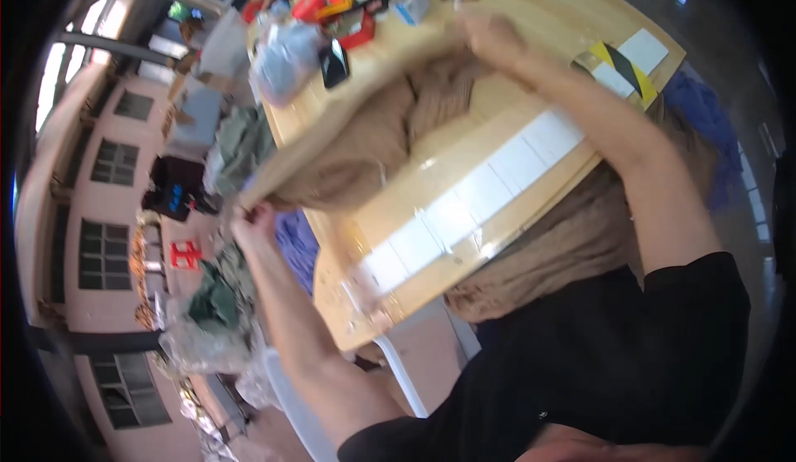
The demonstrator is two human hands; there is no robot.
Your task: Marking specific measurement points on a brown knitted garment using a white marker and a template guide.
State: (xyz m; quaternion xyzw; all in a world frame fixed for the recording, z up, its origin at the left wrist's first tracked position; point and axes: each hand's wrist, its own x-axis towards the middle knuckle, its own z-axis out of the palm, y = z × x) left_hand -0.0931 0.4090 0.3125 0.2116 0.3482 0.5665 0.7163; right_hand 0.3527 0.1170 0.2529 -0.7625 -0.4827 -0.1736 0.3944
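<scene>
A brown knitted garment (pixel 348 147) is stretched between my two hands above the wooden table (pixel 514 143). At its left end, my left hand (pixel 255 220) pinches a corner just beyond the table's left edge. My right hand (pixel 495 41), blurred by motion, is closed on the other end near the far side. The cloth's upper edge runs taut between the hands, and the rest hangs in folds onto the tabletop. A row of white paper sheets (pixel 473 201) lies along the near part of the table. More brown fabric (pixel 551 250) is bunched against my body at the near edge.
Past the garment are a black phone (pixel 335 64), a plastic bag (pixel 286 60), a small box (pixel 410 5) and red items. Yellow-black tape (pixel 628 72) sits at the right. Purple cloth (pixel 296 246) hangs at the left edge; piled clothing (pixel 220 296) and bags stand beyond.
</scene>
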